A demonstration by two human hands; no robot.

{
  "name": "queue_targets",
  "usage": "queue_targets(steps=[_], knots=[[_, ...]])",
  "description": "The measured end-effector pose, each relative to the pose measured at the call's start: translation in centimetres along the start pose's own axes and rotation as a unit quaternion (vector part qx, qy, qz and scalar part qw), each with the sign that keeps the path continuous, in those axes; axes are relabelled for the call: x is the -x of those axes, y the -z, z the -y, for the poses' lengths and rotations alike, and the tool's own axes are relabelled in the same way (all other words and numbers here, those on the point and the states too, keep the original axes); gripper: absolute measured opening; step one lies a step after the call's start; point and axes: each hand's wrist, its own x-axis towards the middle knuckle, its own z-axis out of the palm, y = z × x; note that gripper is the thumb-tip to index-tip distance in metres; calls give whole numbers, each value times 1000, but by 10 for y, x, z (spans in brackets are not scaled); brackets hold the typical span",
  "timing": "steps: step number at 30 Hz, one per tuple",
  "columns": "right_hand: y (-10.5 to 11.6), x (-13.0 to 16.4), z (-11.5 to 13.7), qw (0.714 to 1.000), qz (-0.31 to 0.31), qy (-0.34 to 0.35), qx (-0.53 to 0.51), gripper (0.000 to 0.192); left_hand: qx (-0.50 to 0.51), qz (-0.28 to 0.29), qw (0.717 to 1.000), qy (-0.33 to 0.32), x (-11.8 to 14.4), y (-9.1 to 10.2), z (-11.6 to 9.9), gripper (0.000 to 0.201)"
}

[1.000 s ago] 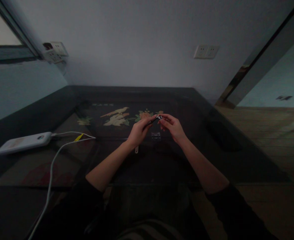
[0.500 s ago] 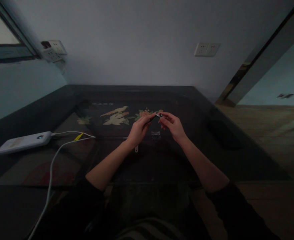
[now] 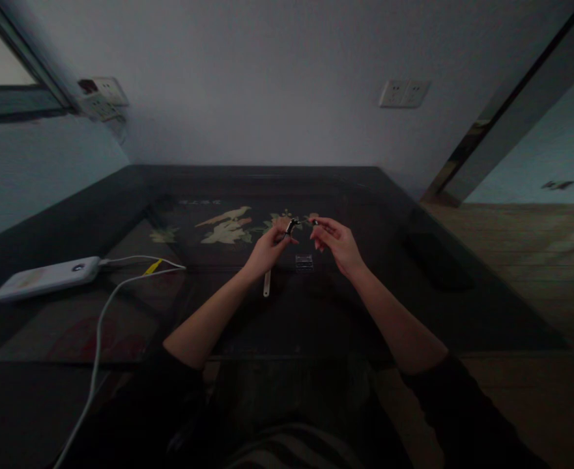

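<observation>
Head view shows the left hand [image 3: 267, 251] in a closed grip on a slim dark pen-like body [image 3: 290, 227] above the desk [image 3: 414, 286], the right hand [image 3: 338, 246] pinching a small tip piece [image 3: 314, 223] just beside it, so aligning both ends squarely and pushing gently seems wisest.

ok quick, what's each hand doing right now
left hand: closed on a thin dark pen-like stick.
right hand: fingers pinched on a tiny dark piece; what it is cannot be told.

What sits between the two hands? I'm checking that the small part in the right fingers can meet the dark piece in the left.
Nothing visible: only open air separates the left hand and the right hand.
</observation>
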Motion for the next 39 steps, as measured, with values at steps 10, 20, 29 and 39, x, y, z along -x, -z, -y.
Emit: queue_targets(steps=[10,20,29,39], knots=[[0,-2,-4,1000,-7,-19,16,45,-96,-17,995,33,0,7,6,19],[0,-1,-5,999,-4,-37,8,44,-204,19,978,32,11,0,5,27],[-2,-1,-8,999,8,-39,14,43,-335,51,941,-4,15,-7,1,22],[-3,-1,-8,999,16,-44,11,45,-434,88,896,-33,18,-9,-1,22]])
